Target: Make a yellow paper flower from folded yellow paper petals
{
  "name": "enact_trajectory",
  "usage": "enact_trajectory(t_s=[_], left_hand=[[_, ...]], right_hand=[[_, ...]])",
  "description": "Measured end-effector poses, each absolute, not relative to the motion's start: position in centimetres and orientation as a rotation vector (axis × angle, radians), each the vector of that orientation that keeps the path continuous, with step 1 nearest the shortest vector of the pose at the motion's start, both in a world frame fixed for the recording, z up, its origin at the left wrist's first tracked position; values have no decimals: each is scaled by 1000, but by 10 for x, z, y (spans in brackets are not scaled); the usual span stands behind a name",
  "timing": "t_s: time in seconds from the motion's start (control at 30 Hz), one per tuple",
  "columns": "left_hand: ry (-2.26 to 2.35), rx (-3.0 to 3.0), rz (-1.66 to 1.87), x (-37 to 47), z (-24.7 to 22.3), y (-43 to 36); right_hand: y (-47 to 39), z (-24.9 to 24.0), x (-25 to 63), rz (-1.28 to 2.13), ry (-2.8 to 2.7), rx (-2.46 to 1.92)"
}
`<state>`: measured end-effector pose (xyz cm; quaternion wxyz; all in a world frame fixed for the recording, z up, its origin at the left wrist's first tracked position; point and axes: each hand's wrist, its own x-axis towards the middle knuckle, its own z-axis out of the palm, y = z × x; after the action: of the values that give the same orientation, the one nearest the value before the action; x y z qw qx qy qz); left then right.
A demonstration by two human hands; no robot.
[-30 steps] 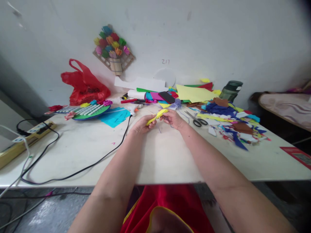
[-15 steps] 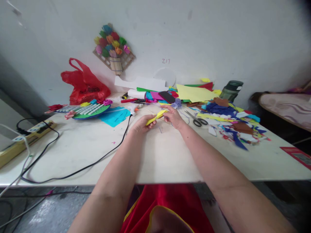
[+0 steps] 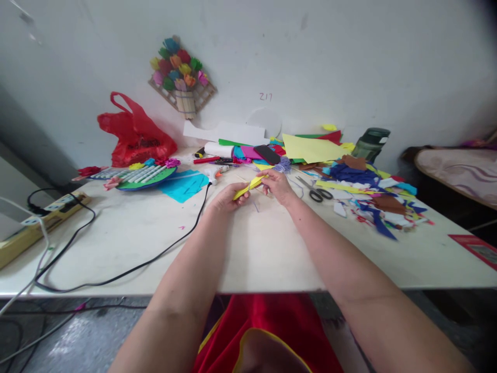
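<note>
Between my two hands is a folded strip of yellow paper (image 3: pixel 254 183), held tilted above the table. My left hand (image 3: pixel 228 198) is closed on its lower left end. The fingers of my right hand (image 3: pixel 277 187) pinch its upper right end. A thin strand seems to cross the paper's middle. A bundle of purple yarn (image 3: pixel 283 165) lies just beyond my right hand. Black-handled scissors (image 3: pixel 316 192) rest to the right of it. Left of my hands lies a white glue gun (image 3: pixel 213 175) with a black cord.
Paper scraps (image 3: pixel 382 202) are heaped on the right, near a green bottle (image 3: pixel 371 143). On the left are a red plastic bag (image 3: pixel 135 134), a green round board with white rolls (image 3: pixel 147 177), blue sheets (image 3: pixel 184 185) and a power strip (image 3: pixel 50 215). A phone (image 3: pixel 267 154) lies at the back.
My right-hand fingers have shifted slightly at the upper end of the yellow paper. My left hand keeps its hold, and the rest looks the same.
</note>
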<state>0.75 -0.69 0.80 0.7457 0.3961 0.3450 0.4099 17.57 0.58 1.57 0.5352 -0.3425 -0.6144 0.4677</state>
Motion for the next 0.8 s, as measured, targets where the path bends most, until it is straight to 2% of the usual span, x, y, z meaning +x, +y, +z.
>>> enact_trajectory(t_s=[0.37,0.8], left_hand=[[785,891,895,8,11,-9],[819,915,901,9,9,-7]], right_hand=[[10,11,174,1196,-1433,-880],[8,13,173,1127,-1495,-902]])
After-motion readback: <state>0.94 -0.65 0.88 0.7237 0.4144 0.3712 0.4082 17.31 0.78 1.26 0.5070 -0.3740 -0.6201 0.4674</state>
